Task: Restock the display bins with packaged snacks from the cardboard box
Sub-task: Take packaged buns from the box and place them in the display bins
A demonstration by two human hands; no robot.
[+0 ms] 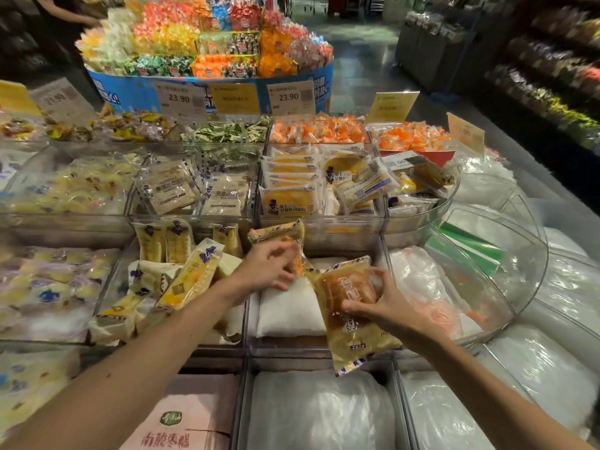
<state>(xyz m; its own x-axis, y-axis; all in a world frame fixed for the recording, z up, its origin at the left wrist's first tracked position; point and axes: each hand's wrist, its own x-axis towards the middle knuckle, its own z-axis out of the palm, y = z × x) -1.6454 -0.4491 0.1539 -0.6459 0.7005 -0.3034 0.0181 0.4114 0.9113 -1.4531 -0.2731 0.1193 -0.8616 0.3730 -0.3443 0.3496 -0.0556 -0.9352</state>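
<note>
My left hand (268, 266) grips a yellow-brown packaged bun (285, 237) over a clear display bin (256, 347) in the middle row. A white padding bag (289, 313) lies at that bin's bottom. My right hand (386, 306) holds a second packaged bun (349, 339), tilted over the same bin's right side. No cardboard box shows clearly; a pink printed carton (185, 420) sits at the bottom edge.
Neighbouring clear bins hold yellow snack packs (181, 271), square bread packs (194, 190) and orange-filled packs (292, 186). A curved clear bin (506, 287) at the right holds plastic bags. Price signs (180, 99) stand behind, before a round candy display (207, 43). An aisle floor (363, 53) runs beyond.
</note>
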